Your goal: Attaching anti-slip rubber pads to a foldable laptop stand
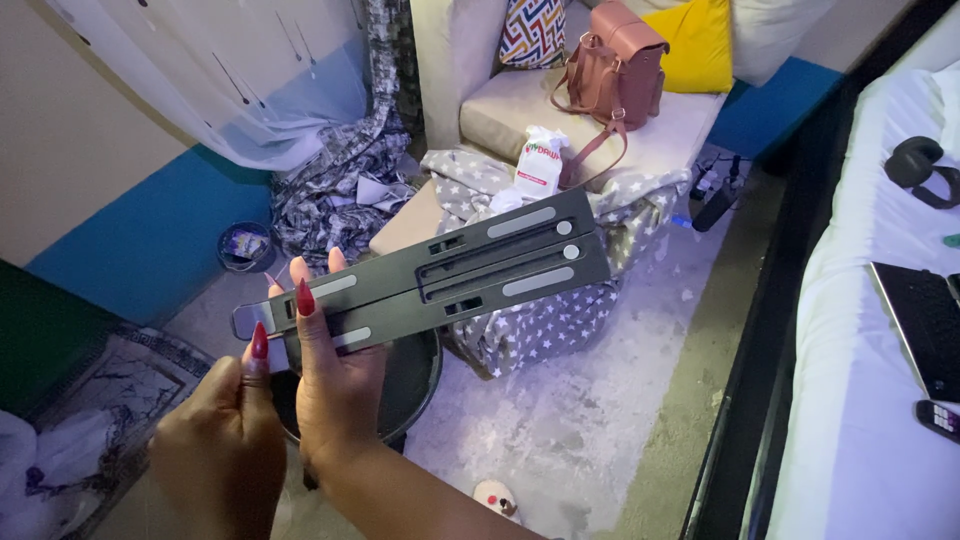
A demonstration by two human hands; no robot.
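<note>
Folded stand [440,275], mid-air, in both hands

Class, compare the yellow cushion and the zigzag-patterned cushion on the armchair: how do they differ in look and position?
The yellow cushion is one plain colour; the zigzag cushion carries multicoloured stripes. The yellow cushion sits right of the pink backpack, the zigzag cushion left of it. More of the yellow cushion shows. Both lean at the back of the armchair.
</note>
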